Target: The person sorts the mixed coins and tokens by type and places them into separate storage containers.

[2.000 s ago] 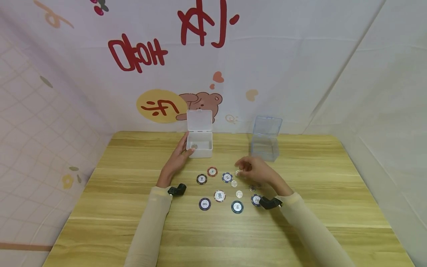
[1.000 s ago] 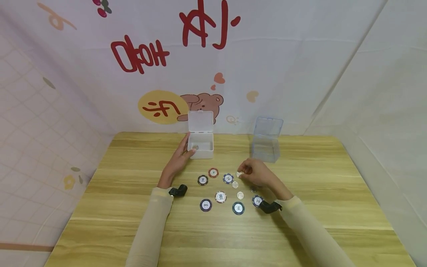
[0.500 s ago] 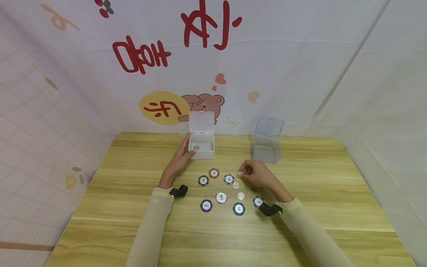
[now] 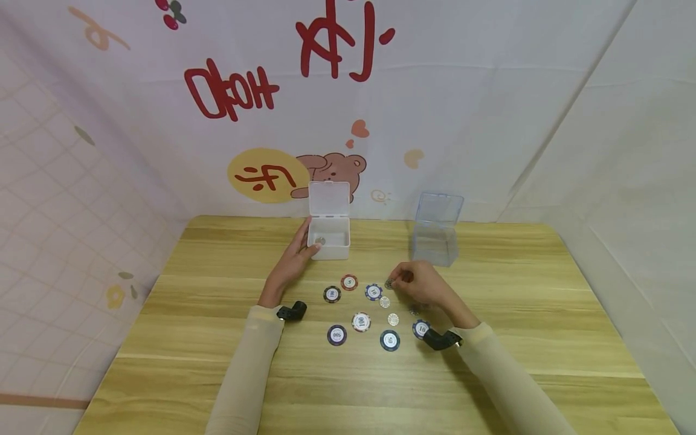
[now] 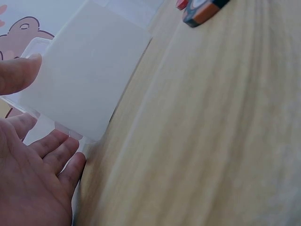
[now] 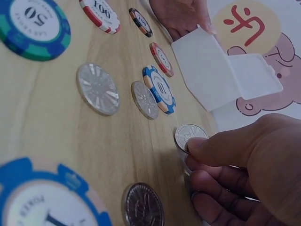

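Observation:
My left hand holds the left side of an open white plastic box, its thumb at the front rim and its fingers along the side. A silver coin lies inside the box. In the right wrist view my right hand pinches another silver coin between thumb and index finger, tilted close over the table. Just in front of it are a blue 10 poker chip and a coin touching its edge. A further coin lies flat nearby.
A clear bluish box with its lid up stands behind my right hand. Several poker chips lie in front, among them a red chip, a purple 500 chip and a green 50 chip. A printed cloth hangs behind the table.
My right fingers have closed on the coin beside the blue 10 chip and tilted it. My left hand stays on the white box. The whole head view has shifted slightly.

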### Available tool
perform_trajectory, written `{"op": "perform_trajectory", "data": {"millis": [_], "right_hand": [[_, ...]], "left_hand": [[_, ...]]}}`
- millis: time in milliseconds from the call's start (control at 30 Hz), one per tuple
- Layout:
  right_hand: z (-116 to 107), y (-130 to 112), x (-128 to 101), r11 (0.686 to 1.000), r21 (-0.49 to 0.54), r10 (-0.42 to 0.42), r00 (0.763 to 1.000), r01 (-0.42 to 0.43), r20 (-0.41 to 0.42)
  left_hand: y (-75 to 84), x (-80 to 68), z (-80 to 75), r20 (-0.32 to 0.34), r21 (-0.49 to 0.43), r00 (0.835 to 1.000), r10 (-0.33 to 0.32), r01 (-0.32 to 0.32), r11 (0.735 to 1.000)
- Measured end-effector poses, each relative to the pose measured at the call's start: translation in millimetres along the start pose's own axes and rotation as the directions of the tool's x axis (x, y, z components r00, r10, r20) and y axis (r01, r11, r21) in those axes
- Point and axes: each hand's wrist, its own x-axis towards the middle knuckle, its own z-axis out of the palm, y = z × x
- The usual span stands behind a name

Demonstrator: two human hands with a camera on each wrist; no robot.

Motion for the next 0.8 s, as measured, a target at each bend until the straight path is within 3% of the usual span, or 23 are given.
{"op": "perform_trajectory", "data": {"millis": [367, 633, 800], "right_hand": [[-2, -3, 0, 0.999, 0.026, 0.040, 0.999, -0.039, -0.031], [-4, -7, 2, 0.999, 0.041, 0.027, 0.996, -0.024, -0.089], [-4, -9, 5, 0.999, 0.044, 0.033, 0.991, -0.028, -0.127]], "left_hand": [[2.3, 0.0, 0.0, 0.011, -0.003, 1.000, -0.013, 0.013, 1.000], [29.0, -8.7, 0.8, 0.037, -0.014, 0.999, -0.039, 0.039, 0.999], [14.8, -4.2, 0.7, 0.024, -0.016, 0.999, -0.026, 0.027, 1.000]]}}
